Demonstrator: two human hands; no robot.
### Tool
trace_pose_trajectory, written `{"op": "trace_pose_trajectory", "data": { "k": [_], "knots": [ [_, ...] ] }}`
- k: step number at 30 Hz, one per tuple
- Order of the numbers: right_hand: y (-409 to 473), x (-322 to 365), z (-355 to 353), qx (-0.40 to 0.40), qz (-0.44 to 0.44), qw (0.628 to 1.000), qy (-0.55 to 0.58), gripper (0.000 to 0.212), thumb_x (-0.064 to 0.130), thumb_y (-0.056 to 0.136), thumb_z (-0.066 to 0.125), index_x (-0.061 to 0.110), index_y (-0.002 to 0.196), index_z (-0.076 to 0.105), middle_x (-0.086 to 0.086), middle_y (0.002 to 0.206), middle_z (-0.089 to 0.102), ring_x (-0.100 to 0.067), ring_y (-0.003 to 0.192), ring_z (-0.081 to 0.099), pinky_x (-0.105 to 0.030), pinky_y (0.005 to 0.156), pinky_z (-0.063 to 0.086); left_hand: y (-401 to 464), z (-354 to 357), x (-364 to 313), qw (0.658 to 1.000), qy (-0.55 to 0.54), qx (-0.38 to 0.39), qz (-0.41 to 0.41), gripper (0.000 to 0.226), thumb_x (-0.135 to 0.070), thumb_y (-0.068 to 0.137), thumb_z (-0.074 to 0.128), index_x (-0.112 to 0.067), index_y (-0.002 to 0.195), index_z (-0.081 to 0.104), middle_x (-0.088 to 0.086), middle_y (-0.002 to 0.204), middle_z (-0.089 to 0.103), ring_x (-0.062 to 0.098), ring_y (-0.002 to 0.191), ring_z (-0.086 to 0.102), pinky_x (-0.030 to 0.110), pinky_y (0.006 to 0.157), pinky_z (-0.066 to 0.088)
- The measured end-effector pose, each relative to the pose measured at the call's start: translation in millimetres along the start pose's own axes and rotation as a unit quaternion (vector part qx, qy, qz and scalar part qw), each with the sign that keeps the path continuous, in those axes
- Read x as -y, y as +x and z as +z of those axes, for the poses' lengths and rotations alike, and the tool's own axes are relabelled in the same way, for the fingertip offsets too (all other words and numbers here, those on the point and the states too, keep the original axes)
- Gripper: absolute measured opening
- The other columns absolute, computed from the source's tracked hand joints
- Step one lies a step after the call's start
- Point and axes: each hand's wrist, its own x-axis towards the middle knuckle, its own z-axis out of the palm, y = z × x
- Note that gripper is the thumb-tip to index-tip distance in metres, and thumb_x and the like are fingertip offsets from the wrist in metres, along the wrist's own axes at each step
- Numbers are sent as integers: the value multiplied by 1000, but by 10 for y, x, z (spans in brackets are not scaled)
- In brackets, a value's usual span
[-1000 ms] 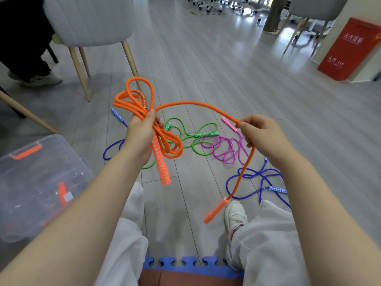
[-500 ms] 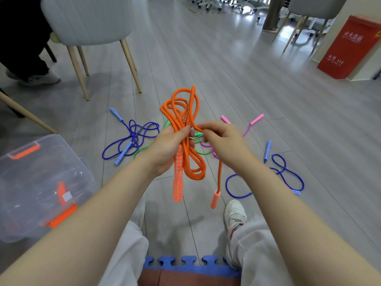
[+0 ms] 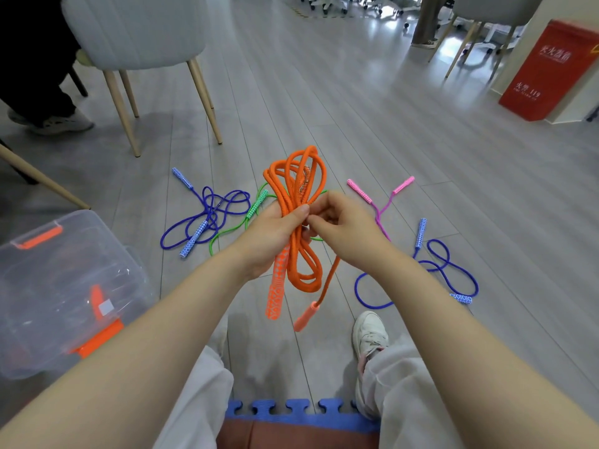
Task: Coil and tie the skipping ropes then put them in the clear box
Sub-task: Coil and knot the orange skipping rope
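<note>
My left hand [image 3: 270,236] grips a coiled orange skipping rope [image 3: 299,186] around its middle, loops standing above and hanging below my fist. One patterned orange handle [image 3: 277,288] dangles under the hand. My right hand [image 3: 340,226] pinches the loose end of the same rope beside the bundle; that strand drops to the second orange handle [image 3: 306,315]. On the floor lie a blue rope [image 3: 207,215], a green rope [image 3: 256,204], a pink rope [image 3: 381,197] and another blue rope [image 3: 444,267]. The clear box [image 3: 64,286] with orange latches stands at my left.
A grey chair [image 3: 136,30] with wooden legs stands at the back left, a seated person's shoe [image 3: 55,123] beside it. A red cabinet [image 3: 551,69] is at the far right. My white shoe [image 3: 369,335] and a blue foam mat edge [image 3: 291,413] lie below my hands.
My right hand came in from the right with the loose strand and now meets the bundle in my left hand. The coil has turned upright and tightened.
</note>
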Motion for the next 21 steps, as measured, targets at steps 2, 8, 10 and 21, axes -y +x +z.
{"op": "trace_pose_trajectory", "data": {
  "k": [2,8,10,21],
  "knots": [
    [-11,18,-15,31,23,999,18,12,13,95,58,7,105,53,3,68,71,-15,66,68,-34,63,56,20,-21,-8,1000,9,-17,-5,20,-18,102,45,-6,111,59,7,80,60,18,71,59,37,75,55],
    [-65,-30,-238,193,98,973,77,27,26,102,47,8,104,67,-8,70,57,-14,63,54,-25,66,53,76,-139,-114,995,-41,-89,12,19,-9,97,40,-10,82,51,4,61,53,15,53,54,28,55,49],
    [-81,-109,-342,276,127,948,92,32,30,103,46,13,105,72,-5,72,53,-15,68,53,-25,73,52,80,-237,-183,992,-63,-109,7,19,-6,95,37,-11,79,47,2,59,51,13,47,50,23,48,45],
    [-78,-350,-425,262,154,952,-42,13,12,94,62,0,96,67,-11,80,52,-22,74,45,-32,68,41,-372,-187,-195,928,229,278,-97,8,-15,100,47,-15,96,53,-1,81,56,9,69,56,19,67,51]
  ]
}}
